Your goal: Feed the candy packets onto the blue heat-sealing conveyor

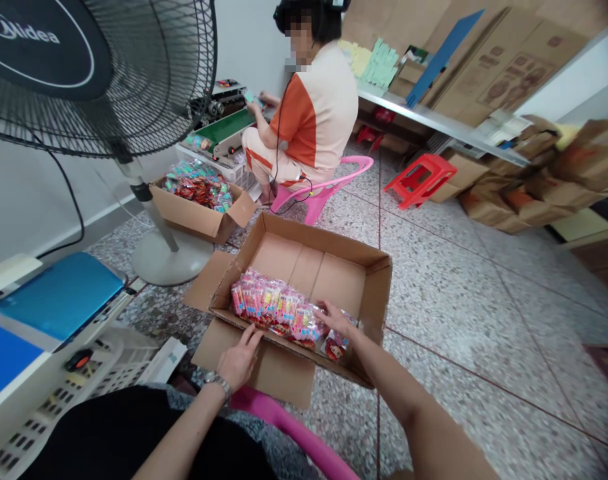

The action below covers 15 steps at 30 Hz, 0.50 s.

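Observation:
An open cardboard box (329, 235) stands on the floor before me. Along its near side runs a row of pink plastic packets (271, 300), stood closely together. My right hand (338, 321) reaches into the box with fingers spread, touching the packets at the right end of the row. Below that hand, one packet with a cartoon face (335, 347) lies apart from the row. My left hand (240, 357), with a watch on its wrist, has its fingers stretched out onto the near rim of the box. It holds nothing that I can see.
A standing fan (149, 200) rises at the left, beside a blue-topped conveyor (64, 293). Behind is another box of packets (197, 217). A co-worker (319, 127) sits on a pink chair (329, 183). A red stool (420, 180) stands at the back right.

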Each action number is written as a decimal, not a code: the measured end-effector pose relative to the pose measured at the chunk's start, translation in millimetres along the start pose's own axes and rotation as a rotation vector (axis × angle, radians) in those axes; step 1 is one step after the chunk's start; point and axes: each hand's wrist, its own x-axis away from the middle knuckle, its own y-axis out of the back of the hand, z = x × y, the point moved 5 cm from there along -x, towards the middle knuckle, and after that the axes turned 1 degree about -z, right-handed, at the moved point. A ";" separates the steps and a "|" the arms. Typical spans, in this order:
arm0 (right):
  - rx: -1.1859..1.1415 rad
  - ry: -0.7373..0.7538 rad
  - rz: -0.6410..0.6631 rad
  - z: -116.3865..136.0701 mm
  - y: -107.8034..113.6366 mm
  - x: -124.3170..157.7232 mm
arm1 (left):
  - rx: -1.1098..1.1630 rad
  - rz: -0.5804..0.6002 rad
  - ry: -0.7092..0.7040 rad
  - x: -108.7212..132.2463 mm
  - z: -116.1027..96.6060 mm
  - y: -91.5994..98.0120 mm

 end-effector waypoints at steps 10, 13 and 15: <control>0.374 -0.176 0.106 -20.1 -3.4 15.4 | -0.019 -0.009 -0.010 1.7 0.4 1.5; 0.431 -0.154 0.138 -13.0 -11.7 11.3 | -0.014 -0.008 -0.013 1.6 -0.3 1.2; 0.436 -0.135 0.153 -10.9 -11.8 7.4 | -0.011 -0.010 -0.019 1.0 -1.2 0.7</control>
